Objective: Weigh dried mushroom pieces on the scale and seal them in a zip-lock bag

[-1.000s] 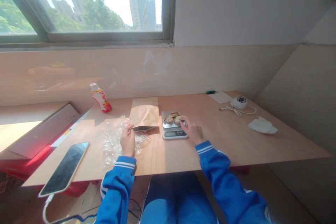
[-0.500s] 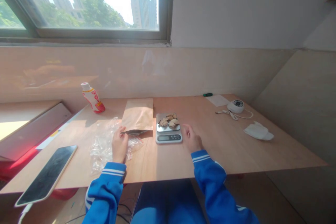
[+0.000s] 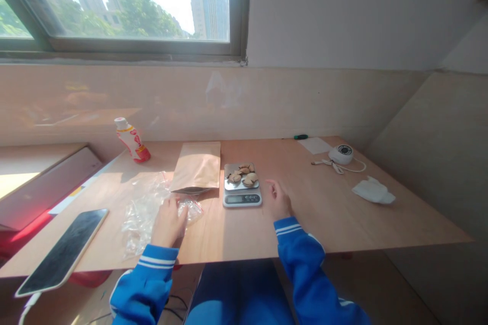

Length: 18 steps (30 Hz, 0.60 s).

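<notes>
My left hand [image 3: 170, 221] lies over the crumpled clear plastic bags [image 3: 139, 218], thumb and fingers apart, touching the plastic. Just beyond it is a flat brown paper pouch [image 3: 198, 167], its dark mouth towards me. To the right of the pouch stands a small white kitchen scale [image 3: 243, 199] with a metal plate. Several brown nuts in cracked-looking shells [image 3: 249, 179] sit on that plate. Beside the scale, my right hand [image 3: 280, 203] rests on the table with the index finger stretched out and the others loosely curled; nothing shows in it.
A phone [image 3: 63, 254] with a white cable lies at the table's left edge. A red and white bottle [image 3: 133, 142] stands at the back left. On the right are a white round device [image 3: 340, 154] with a cord, white tissue [image 3: 373, 191], paper [image 3: 315, 145] and a green-handled tool [image 3: 301, 137].
My left hand has let go of the paper pouch's mouth and moved down onto the plastic bags, which have shifted a little left. My right hand's index finger is straighter. The nuts stay on the scale.
</notes>
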Each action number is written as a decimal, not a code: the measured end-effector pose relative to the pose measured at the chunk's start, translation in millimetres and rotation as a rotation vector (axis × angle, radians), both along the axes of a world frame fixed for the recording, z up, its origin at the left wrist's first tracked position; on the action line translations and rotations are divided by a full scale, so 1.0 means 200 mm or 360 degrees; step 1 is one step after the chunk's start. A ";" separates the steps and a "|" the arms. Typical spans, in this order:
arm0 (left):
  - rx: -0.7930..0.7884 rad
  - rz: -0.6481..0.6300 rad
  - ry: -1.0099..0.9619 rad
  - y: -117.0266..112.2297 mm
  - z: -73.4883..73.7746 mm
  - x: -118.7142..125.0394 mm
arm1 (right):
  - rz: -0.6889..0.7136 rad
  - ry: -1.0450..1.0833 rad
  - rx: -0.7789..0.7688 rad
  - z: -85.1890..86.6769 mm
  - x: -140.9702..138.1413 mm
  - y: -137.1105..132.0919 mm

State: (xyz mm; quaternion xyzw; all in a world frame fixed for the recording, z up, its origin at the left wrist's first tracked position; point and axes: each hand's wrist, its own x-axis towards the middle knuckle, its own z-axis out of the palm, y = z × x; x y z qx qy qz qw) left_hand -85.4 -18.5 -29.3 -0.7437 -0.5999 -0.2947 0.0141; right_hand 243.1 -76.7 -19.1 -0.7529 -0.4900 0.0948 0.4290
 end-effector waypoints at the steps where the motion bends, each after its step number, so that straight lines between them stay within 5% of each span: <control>1: -0.0053 -0.0012 0.0050 0.01 -0.01 -0.01 | -0.0001 0.0002 -0.0001 0.00 0.00 0.00; 9: -0.0209 -0.0105 -0.0073 -0.04 0.07 0.00 | 0.0071 0.0004 0.0091 -0.03 0.01 -0.03; 14: 0.0257 -0.0269 -0.0282 -0.22 0.20 0.10 | 0.0250 0.0190 0.0263 0.00 -0.06 -0.10; 18: 0.0673 -0.0520 -0.0380 -0.35 0.26 0.24 | 0.0457 0.0504 0.0273 0.12 -0.24 -0.19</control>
